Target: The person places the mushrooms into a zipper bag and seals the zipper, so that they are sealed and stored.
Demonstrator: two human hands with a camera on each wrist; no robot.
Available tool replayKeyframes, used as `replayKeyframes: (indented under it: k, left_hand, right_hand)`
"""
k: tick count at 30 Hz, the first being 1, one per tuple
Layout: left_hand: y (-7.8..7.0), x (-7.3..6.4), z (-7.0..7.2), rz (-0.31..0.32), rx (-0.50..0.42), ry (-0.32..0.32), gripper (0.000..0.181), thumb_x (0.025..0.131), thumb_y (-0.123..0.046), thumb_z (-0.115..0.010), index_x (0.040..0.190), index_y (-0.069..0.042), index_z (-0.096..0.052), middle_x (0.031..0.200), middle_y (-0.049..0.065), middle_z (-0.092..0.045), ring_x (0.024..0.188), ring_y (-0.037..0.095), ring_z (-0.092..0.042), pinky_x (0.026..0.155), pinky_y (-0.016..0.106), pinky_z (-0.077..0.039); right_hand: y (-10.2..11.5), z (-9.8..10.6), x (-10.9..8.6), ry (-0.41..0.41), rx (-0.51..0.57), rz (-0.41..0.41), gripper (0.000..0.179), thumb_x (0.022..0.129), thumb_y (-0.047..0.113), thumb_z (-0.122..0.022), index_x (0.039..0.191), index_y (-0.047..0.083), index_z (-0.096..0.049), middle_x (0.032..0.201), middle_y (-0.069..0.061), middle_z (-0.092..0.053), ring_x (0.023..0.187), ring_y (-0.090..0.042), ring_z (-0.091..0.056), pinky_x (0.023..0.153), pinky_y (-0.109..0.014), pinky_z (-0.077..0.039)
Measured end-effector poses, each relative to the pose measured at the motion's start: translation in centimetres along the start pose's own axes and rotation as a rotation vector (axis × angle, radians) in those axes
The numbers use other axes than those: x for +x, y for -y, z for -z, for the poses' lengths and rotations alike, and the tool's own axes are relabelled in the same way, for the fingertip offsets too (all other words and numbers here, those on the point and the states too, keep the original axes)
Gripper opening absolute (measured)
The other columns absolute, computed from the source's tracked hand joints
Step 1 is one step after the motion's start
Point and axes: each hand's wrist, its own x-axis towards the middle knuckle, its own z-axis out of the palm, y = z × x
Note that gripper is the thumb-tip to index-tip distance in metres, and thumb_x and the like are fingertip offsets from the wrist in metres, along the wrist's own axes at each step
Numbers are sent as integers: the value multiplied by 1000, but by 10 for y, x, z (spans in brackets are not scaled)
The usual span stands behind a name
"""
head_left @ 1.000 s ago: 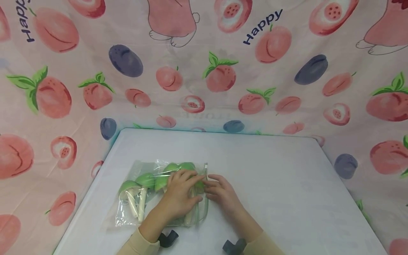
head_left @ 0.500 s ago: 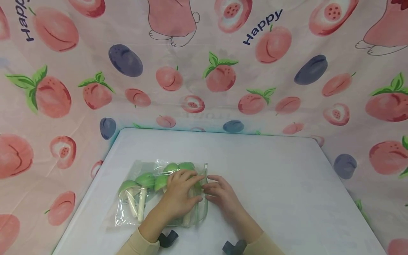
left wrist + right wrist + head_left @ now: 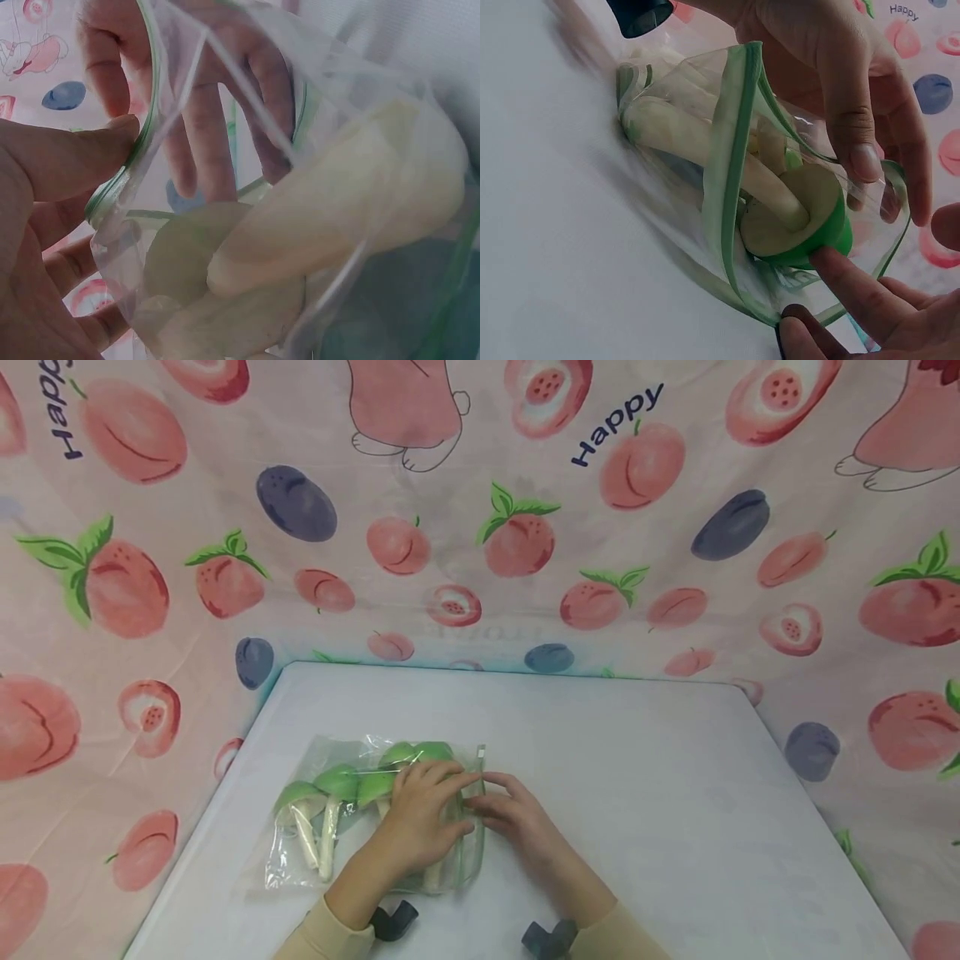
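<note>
A clear zip bag with a green-edged mouth lies on the table, holding several toy-like mushrooms with green caps and pale stems. My left hand reaches over the bag's right half; its thumb and fingers pinch the green rim, holding the mouth apart. My right hand is at that mouth, fingers extended into it. One of its fingertips touches a green mushroom cap just inside the opening, while lower fingers lie by the rim. Some mushrooms are hidden under the left hand.
The white table stretches to the right and behind the bag. A fruit-printed curtain surrounds its far and side edges. Black wrist straps sit on both forearms near the sleeves.
The right hand has moved slightly left, its fingers reaching further into the bag's mouth. The bag and its mushrooms have shifted a little left. The left hand has hardly moved.
</note>
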Motion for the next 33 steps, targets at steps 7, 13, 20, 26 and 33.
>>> replayKeyframes:
  k: [7, 13, 20, 26, 33]
  left_hand:
    - [1, 0, -2, 6, -15, 12, 65, 83, -31, -93, 144, -29, -68, 143, 0, -65, 141, 33, -52, 122, 71, -30]
    - [2, 0, -3, 22, -27, 22, 66, 84, -30, -93, 145, -27, -67, 145, 1, -64, 143, 35, -52, 123, 73, -28]
    - [2, 1, -3, 19, -10, 14, 68, 83, -32, -92, 146, -27, -67, 145, 1, -65, 141, 34, -54, 122, 71, -30]
    - [1, 2, 0, 17, -33, 9, 68, 84, -31, -92, 146, -27, -66, 146, 4, -65, 141, 36, -54, 121, 73, -30]
    - [1, 4, 1, 25, -34, 12, 67, 86, -30, -91, 147, -25, -65, 147, 4, -65, 141, 36, -54, 120, 74, -30]
  right_hand:
    - [-2, 2, -2, -35, 18, -21, 56, 109, 23, -51, 158, -2, -38, 144, -28, -67, 139, -43, -62, 120, -55, -48]
    - [-1, 2, -8, -40, -2, -37, 56, 110, 24, -51, 157, -3, -39, 145, -25, -67, 139, -42, -63, 116, -54, -52]
    - [3, 5, -20, -25, -40, -50, 54, 111, 24, -50, 155, -5, -42, 144, -25, -68, 135, -41, -66, 112, -51, -56]
    - [5, 8, -32, 7, -40, -69, 52, 110, 23, -52, 151, -9, -45, 139, -26, -71, 128, -40, -71, 104, -47, -61]
    - [7, 6, -42, 50, -38, -43, 48, 108, 19, -58, 145, -11, -50, 136, -32, -69, 117, -37, -76, 96, -41, -65]
